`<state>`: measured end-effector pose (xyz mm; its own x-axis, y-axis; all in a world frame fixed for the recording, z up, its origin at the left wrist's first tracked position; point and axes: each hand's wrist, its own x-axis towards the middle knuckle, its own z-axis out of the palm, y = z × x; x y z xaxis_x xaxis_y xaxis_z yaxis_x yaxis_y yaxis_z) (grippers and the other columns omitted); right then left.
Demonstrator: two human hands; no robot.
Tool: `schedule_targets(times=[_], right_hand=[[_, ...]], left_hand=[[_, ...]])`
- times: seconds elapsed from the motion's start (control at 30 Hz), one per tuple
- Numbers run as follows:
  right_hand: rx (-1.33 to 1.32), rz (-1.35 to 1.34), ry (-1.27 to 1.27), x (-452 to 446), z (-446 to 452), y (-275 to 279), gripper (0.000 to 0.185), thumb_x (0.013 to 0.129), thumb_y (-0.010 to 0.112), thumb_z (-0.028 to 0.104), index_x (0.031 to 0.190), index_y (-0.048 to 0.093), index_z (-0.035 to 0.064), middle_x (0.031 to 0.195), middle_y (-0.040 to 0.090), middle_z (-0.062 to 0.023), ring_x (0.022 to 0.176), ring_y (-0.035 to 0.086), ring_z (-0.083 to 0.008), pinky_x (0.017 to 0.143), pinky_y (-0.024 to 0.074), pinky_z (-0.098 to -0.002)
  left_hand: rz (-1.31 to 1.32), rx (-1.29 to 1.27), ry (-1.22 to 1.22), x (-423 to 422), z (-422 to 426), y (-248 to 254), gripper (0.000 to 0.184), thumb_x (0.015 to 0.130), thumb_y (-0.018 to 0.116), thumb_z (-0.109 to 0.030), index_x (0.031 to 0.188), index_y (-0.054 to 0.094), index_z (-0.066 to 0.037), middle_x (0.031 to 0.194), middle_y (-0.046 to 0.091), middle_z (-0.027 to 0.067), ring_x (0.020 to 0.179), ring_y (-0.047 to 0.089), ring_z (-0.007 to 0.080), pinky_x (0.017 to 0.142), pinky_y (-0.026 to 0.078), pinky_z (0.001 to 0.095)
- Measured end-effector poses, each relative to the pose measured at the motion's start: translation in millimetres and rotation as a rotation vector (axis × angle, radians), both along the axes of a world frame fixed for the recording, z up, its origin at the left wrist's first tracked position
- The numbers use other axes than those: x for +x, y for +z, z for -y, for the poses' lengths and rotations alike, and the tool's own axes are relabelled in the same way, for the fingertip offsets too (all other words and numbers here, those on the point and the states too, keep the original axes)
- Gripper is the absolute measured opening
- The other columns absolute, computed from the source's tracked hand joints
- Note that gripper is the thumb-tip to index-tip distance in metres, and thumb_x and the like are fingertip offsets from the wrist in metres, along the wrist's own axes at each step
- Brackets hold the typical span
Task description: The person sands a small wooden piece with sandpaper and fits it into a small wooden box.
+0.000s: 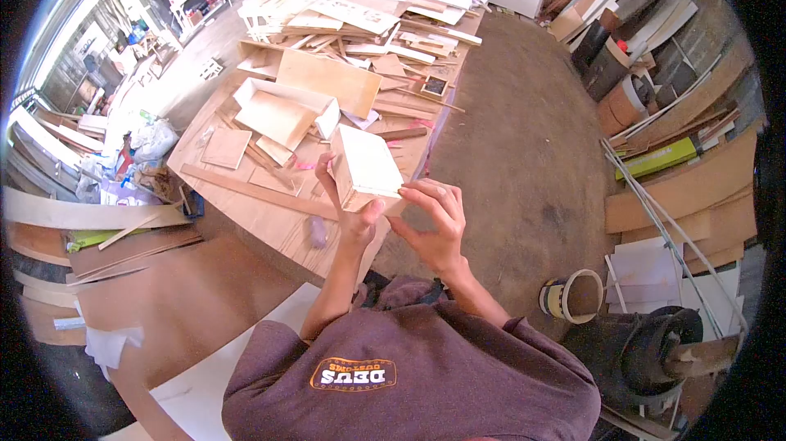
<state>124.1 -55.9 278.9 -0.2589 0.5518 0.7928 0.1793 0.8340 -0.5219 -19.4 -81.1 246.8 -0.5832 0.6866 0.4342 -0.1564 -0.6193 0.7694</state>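
A box-shaped wooden piece (368,164) with a white upper face and bare wood edges is held up above the near end of the worktable (319,248). My left hand (354,213) is closed around its left side, with the thumb at the near edge. At the near right corner, my right hand (434,220) grips the same piece between fingers and thumb. Its underside is hidden from view. Just beyond lie an open white-sided wooden box (282,113) and a light plywood panel (327,81).
Heaped wood offcuts (352,15) cover the far part of the table. A small purple object (318,231) lies near its front edge. On the floor to the right stands a bucket (573,297), with sheets and long strips (671,187) leaning along the wall. Bags (151,142) sit at left.
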Motion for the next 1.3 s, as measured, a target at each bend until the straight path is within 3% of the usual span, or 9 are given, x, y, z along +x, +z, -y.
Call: schedule_targets(times=[0.17, 0.3, 0.63, 0.7, 0.87, 1.1, 1.3], right_hand=[[0.015, -0.010, -0.061, 7, 0, -3, 0.057, 0.052, 0.085, 0.010, 0.107, 0.070, 0.0109, 0.107, 0.067, -0.0040, 0.104, 0.062, -0.0252, 0.088, 0.0445, -0.0382], [0.059, 0.025, -0.106, 16, -6, -4, 0.058, 0.052, 0.083, 0.014, 0.109, 0.071, 0.0145, 0.107, 0.066, -0.0024, 0.104, 0.061, -0.0253, 0.088, 0.0436, -0.0391], [0.048, 0.047, -0.140, 28, -21, -10, 0.051, 0.056, 0.084, 0.017, 0.105, 0.071, 0.0123, 0.108, 0.066, -0.0032, 0.107, 0.060, -0.0258, 0.089, 0.0421, -0.0406], [-0.001, 0.055, -0.150, 25, -24, -8, 0.052, 0.053, 0.083, 0.011, 0.103, 0.071, 0.0090, 0.104, 0.067, -0.0043, 0.105, 0.062, -0.0251, 0.089, 0.0427, -0.0388], [-0.039, 0.088, -0.140, 20, -43, -14, 0.051, 0.054, 0.083, 0.010, 0.104, 0.071, 0.0085, 0.103, 0.068, -0.0040, 0.103, 0.063, -0.0239, 0.087, 0.0416, -0.0388], [-0.070, 0.107, -0.196, 33, -109, -39, 0.047, 0.057, 0.083, 0.010, 0.102, 0.071, 0.0071, 0.101, 0.069, -0.0041, 0.099, 0.064, -0.0228, 0.087, 0.0402, -0.0379], [-0.136, 0.122, -0.243, 38, -212, -70, 0.045, 0.059, 0.081, 0.008, 0.102, 0.071, 0.0058, 0.099, 0.069, -0.0046, 0.097, 0.064, -0.0219, 0.088, 0.0392, -0.0381]], left_hand=[[-0.156, -0.003, 0.005, 7, -7, -4, 0.098, 0.066, 0.077, -0.031, 0.140, 0.015, -0.018, 0.129, 0.040, 0.0116, 0.117, 0.047, 0.0260, 0.096, 0.045, 0.0404], [-0.094, -0.008, -0.023, 19, -12, -6, 0.099, 0.065, 0.079, -0.029, 0.139, 0.014, -0.018, 0.130, 0.038, 0.0119, 0.118, 0.047, 0.0259, 0.096, 0.045, 0.0406], [-0.130, -0.031, -0.030, 27, -35, -19, 0.098, 0.062, 0.080, -0.019, 0.137, 0.016, -0.015, 0.126, 0.037, 0.0115, 0.116, 0.047, 0.0251, 0.094, 0.048, 0.0386], [-0.154, -0.039, -0.005, 27, -37, -23, 0.098, 0.061, 0.080, -0.017, 0.136, 0.017, -0.015, 0.125, 0.037, 0.0119, 0.115, 0.048, 0.0252, 0.094, 0.048, 0.0386], [-0.102, -0.162, -0.021, 31, -53, -27, 0.095, 0.061, 0.080, -0.014, 0.134, 0.020, -0.015, 0.125, 0.037, 0.0130, 0.114, 0.048, 0.0252, 0.093, 0.049, 0.0396], [-0.055, -0.176, -0.091, 49, -120, -43, 0.094, 0.065, 0.082, -0.012, 0.135, 0.020, -0.015, 0.124, 0.037, 0.0127, 0.113, 0.048, 0.0245, 0.095, 0.048, 0.0396], [-0.137, -0.228, -0.090, 52, -225, -79, 0.092, 0.066, 0.083, -0.013, 0.134, 0.021, -0.014, 0.123, 0.037, 0.0114, 0.111, 0.048, 0.0227, 0.093, 0.047, 0.0380]])
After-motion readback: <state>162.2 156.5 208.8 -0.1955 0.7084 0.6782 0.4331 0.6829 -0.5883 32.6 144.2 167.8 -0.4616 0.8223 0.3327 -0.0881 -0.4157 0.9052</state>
